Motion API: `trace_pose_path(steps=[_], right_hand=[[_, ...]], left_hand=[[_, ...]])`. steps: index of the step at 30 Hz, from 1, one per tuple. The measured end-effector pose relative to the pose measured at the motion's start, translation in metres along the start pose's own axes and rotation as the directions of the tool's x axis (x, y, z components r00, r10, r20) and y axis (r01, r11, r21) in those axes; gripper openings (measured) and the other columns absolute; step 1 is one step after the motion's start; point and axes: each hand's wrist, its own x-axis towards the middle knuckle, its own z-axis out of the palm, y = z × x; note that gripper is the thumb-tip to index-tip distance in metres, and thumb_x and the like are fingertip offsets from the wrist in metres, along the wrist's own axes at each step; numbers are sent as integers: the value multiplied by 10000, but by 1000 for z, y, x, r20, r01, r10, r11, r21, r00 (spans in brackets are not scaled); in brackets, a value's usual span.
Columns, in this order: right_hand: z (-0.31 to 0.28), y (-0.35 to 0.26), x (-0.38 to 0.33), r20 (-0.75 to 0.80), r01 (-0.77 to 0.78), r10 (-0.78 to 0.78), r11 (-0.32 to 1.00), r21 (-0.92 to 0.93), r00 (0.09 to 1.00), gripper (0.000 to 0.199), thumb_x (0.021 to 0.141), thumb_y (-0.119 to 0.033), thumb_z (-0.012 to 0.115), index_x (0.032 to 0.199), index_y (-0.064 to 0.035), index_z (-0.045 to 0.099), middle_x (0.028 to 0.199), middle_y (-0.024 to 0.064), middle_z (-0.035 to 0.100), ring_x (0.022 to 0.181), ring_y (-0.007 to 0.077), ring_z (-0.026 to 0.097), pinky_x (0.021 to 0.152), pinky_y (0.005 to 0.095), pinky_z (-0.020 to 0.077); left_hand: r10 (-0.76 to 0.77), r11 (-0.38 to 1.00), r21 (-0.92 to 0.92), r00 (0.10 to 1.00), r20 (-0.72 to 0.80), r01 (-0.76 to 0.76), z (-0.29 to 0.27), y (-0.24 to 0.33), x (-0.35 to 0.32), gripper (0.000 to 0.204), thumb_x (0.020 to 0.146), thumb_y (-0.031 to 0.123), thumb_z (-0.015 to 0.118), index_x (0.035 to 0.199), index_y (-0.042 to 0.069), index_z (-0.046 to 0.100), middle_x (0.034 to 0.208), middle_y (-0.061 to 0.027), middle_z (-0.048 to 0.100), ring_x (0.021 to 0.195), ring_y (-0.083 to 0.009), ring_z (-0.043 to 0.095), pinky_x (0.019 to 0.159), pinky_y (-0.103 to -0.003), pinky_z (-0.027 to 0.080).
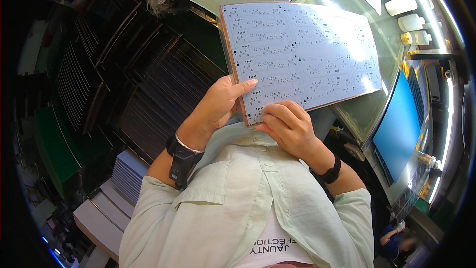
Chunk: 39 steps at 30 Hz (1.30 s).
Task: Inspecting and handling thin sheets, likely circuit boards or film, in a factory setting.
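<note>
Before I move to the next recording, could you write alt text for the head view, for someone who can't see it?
Two bare hands hold a white panel with small dark marks: the left hand grips its left edge and the right hand its near edge. The panel is in front of a pale green shirt, with white bottles and a blue sheet at right.

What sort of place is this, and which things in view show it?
Probably a circuit-board workshop: a pale board with small dark marks, rows of dark panels, and white bottles.
</note>
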Motion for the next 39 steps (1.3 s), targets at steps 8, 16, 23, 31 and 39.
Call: trace_pose_path(steps=[8,16,23,31,39], right_hand=[[2,3,1,22,-14,13,999,41,1000,300,643,-196,733,833,-19,583,904,79,543,777,235,551,666,334,482],[-1,6,-3,11,-74,73,995,67,997,316,620,-170,748,849,-27,583,911,81,541,774,242,540,682,336,477],[-3,10,-3,37,-103,99,986,134,994,314,630,-161,746,862,-28,580,920,86,535,789,248,533,705,336,475],[-1,11,-5,32,-101,98,986,136,995,308,635,-152,745,861,-25,578,923,89,528,799,251,532,720,337,472],[6,18,-7,27,-99,97,988,117,995,295,644,-146,741,864,-30,581,922,89,527,788,256,526,714,342,467]], left_hand=[[15,1000,-3,1000,-9,-15,0,-1,1,336,927,122,523,1191,-81,475,1124,-184,586,997,-223,608,858,-352,514],[-4,1000,-16,999,-35,4,-1,-1,0,348,939,162,516,1194,-71,475,1120,-170,585,1006,-209,595,855,-348,507],[-31,999,15,999,-27,31,1,1,0,365,939,153,517,1235,-47,444,1144,-150,576,1018,-201,602,857,-351,517],[-16,1000,-12,999,-35,15,2,-1,1,366,944,155,508,1227,-68,446,1133,-160,575,1002,-199,597,845,-334,514],[15,1000,0,999,-48,-15,-6,-6,14,345,945,150,508,1222,-47,449,1145,-146,571,1031,-197,587,877,-345,501]])
